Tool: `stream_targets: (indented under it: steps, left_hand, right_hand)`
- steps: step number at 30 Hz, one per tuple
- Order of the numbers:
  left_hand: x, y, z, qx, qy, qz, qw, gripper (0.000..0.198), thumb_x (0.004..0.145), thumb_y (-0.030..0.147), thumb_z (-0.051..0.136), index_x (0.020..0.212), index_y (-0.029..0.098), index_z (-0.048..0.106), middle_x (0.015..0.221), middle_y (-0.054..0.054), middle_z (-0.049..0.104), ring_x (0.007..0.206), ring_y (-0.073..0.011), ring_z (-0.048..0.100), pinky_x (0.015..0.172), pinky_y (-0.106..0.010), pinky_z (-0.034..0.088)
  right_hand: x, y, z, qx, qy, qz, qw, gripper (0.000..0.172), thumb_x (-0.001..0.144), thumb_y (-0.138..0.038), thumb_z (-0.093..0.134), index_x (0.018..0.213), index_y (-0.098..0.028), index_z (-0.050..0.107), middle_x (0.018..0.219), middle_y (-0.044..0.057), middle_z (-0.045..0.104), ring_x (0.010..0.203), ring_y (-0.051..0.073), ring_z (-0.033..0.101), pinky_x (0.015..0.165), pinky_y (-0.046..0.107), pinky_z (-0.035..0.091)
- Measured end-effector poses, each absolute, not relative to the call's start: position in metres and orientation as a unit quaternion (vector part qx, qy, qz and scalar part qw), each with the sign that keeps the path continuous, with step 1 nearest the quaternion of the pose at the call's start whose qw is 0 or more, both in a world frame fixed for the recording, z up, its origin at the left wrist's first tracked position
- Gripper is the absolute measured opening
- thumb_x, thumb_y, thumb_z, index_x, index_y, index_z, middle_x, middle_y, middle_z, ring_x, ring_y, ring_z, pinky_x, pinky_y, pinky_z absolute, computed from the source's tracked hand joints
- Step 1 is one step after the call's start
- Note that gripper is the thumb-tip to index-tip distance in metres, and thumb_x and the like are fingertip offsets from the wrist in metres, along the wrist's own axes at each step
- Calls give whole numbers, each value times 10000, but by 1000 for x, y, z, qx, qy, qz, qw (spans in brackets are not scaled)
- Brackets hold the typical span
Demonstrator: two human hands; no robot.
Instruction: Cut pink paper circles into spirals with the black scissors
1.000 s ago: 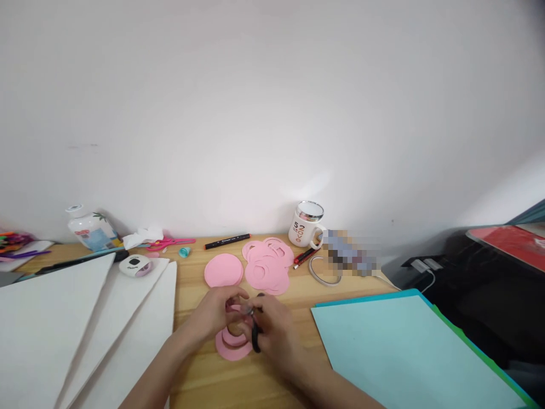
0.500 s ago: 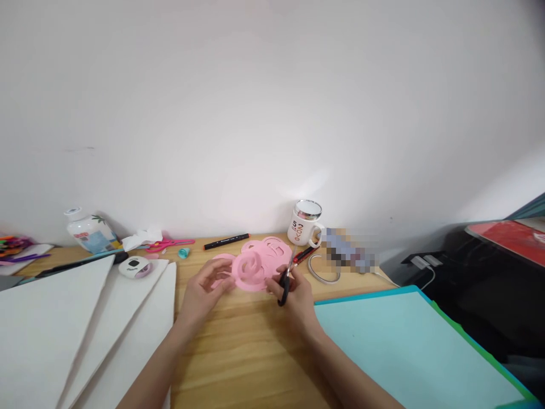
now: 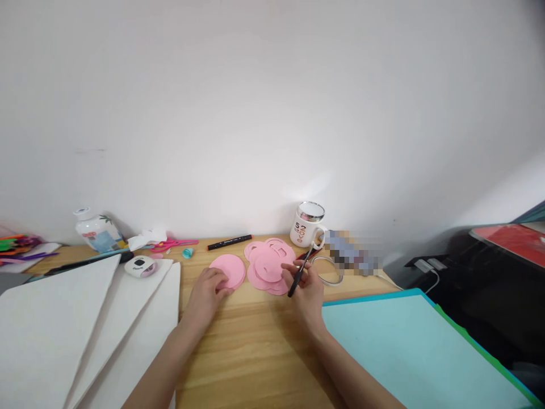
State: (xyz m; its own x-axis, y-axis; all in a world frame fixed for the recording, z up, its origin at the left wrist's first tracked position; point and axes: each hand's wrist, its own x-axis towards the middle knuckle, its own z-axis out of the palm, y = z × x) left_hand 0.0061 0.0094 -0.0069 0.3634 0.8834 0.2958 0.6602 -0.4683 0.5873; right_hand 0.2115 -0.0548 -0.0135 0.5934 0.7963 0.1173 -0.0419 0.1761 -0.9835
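My left hand [image 3: 208, 291] is at the near left edge of a stack of round pink paper discs [image 3: 230, 267]. Its fingers are bent over the paper and the thumb lies at the lower rim, in a pinch. In my right hand [image 3: 307, 292] is a pair of scissors [image 3: 299, 274] with dark handles, slanting up and away, its blades partly hidden. The right fingertips are beside a pile of pink paper cut-outs [image 3: 269, 267], some with slots or curved openings. The top piece of that pile is round with a small slit.
Behind the right hand stand a white mug [image 3: 307, 226] and a loop of tape [image 3: 327, 271]. A black marker [image 3: 230, 242] and pink scissors [image 3: 174, 244] lie near the wall. White boards [image 3: 51, 335] are at left, a light blue board [image 3: 417, 346] at right.
The pink spiral cut-out held between my hands is now down on the pile. My left hand has lowered to the disc stack; my right hand has shifted slightly right, still with the scissors.
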Motion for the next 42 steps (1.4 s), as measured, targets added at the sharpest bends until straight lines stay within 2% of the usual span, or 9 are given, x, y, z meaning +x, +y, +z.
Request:
stream_targets:
  steps: [3, 5, 16, 20, 25, 28, 32, 36, 42]
  left_hand:
    - [4, 12, -8, 798, 478, 304, 204, 69, 616, 165, 650, 679, 184, 632, 840, -53, 641, 842, -221, 567, 757, -347, 454]
    - [3, 13, -8, 794, 480, 309, 212, 68, 601, 160, 653, 662, 180, 632, 828, -55, 641, 828, -218, 571, 748, -340, 457]
    - [3, 13, -3, 789, 479, 311, 229, 35, 610, 173, 634, 579, 188, 641, 806, -59, 651, 800, -216, 585, 741, -343, 459]
    - [3, 14, -3, 794, 480, 308, 212, 46, 642, 201, 612, 633, 198, 656, 809, -50, 661, 803, -214, 587, 756, -350, 456]
    - [4, 14, -5, 798, 483, 302, 196, 68, 599, 217, 663, 661, 192, 654, 826, -54, 664, 821, -223, 572, 742, -344, 456]
    - [3, 14, -5, 798, 473, 314, 200, 34, 632, 210, 623, 641, 200, 654, 803, -53, 663, 810, -218, 573, 742, -345, 456]
    - [1, 14, -5, 812, 454, 311, 194, 158, 720, 270, 542, 625, 207, 651, 775, -53, 664, 789, -212, 571, 737, -343, 451]
    - [1, 16, -6, 820, 449, 312, 171, 178, 748, 270, 508, 646, 203, 638, 771, -55, 663, 787, -214, 570, 732, -342, 447]
    - [7, 5, -1, 779, 442, 418, 152, 135, 748, 261, 505, 692, 203, 614, 763, -42, 637, 775, -197, 573, 716, -312, 454]
  right_hand:
    - [202, -58, -10, -529, -371, 352, 677, 316, 652, -328, 681, 844, -199, 465, 630, -5, 624, 537, 162, 600, 520, 279, 467]
    - [198, -59, -9, -518, -388, 375, 663, 302, 654, -313, 678, 832, -199, 463, 591, -25, 604, 492, 148, 585, 502, 266, 450]
    - [187, -65, -8, -513, -429, 403, 625, 236, 682, -285, 636, 824, -201, 468, 585, -37, 545, 481, 127, 529, 494, 244, 423]
    - [182, -65, -11, -507, -453, 403, 612, 221, 691, -302, 630, 802, -205, 465, 598, -33, 536, 495, 122, 514, 504, 243, 430]
    - [176, -64, -17, -504, -485, 381, 604, 184, 706, -278, 612, 803, -205, 473, 586, -47, 496, 507, 110, 477, 498, 225, 400]
    - [175, -64, -19, -498, -483, 387, 607, 178, 711, -266, 605, 812, -206, 472, 584, -52, 488, 500, 105, 463, 489, 220, 381]
    - [175, -63, -18, -491, -463, 413, 612, 193, 696, -292, 612, 796, -207, 470, 556, -65, 469, 474, 104, 452, 465, 214, 366]
    - [175, -62, -17, -493, -473, 418, 598, 198, 684, -293, 624, 778, -205, 475, 549, -61, 479, 482, 110, 457, 468, 218, 369]
    - [174, -64, -16, -485, -463, 421, 611, 225, 690, -301, 637, 782, -212, 451, 548, -65, 475, 483, 111, 472, 470, 220, 384]
